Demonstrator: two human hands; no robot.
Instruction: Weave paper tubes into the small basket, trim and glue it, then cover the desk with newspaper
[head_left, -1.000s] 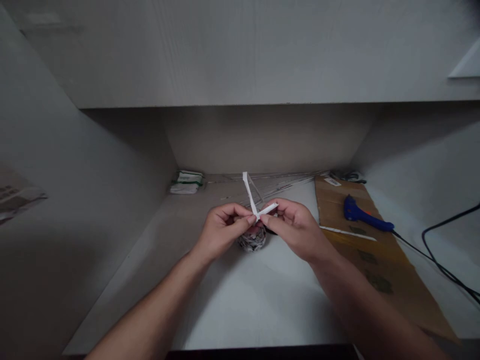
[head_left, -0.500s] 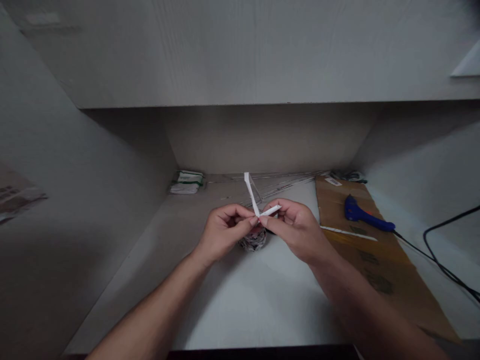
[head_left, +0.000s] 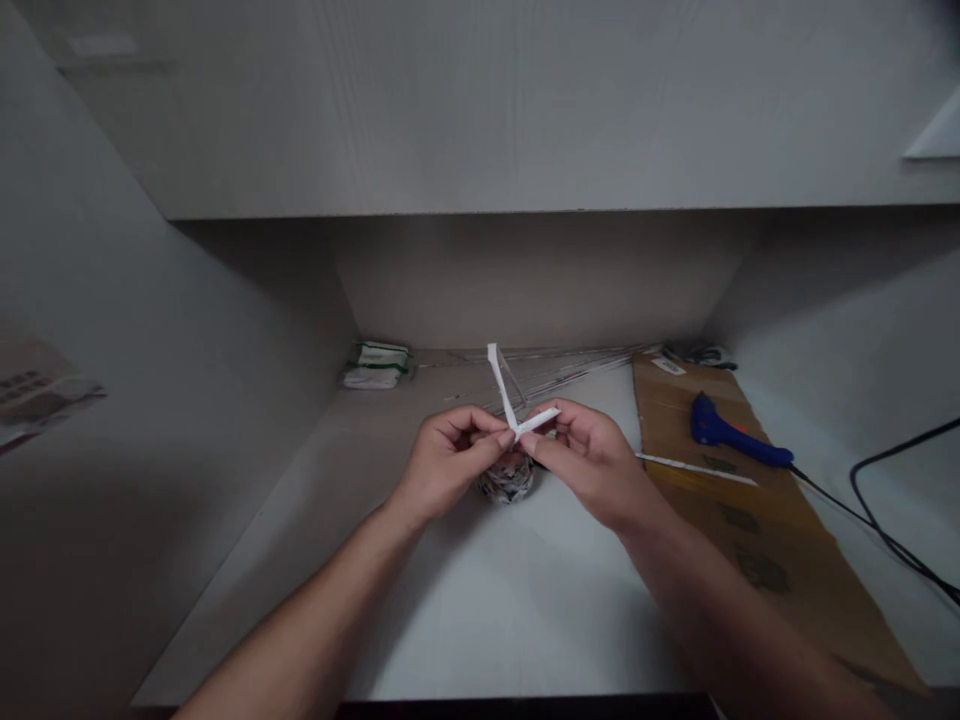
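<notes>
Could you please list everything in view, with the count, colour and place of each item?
Folded strip: one, white, between the fingertips
Round woven-looking piece: one, grey and mottled, below the strip, partly hidden
Thin rods: several, uncountable, pale, back of the table
Packet: one, white and green, back left
Cardboard: one sheet, brown, right
Glue gun: one, blue, on the cardboard
Thin stick: one, white, across the cardboard
Cord: count unclear, black, far right
Unclear bundle: one, dark, back right
Printed item: one, brownish, left edge
Table: one, whitish, beneath
Panel: one, grey, above
Hands: two, left and right, bare, centre
</notes>
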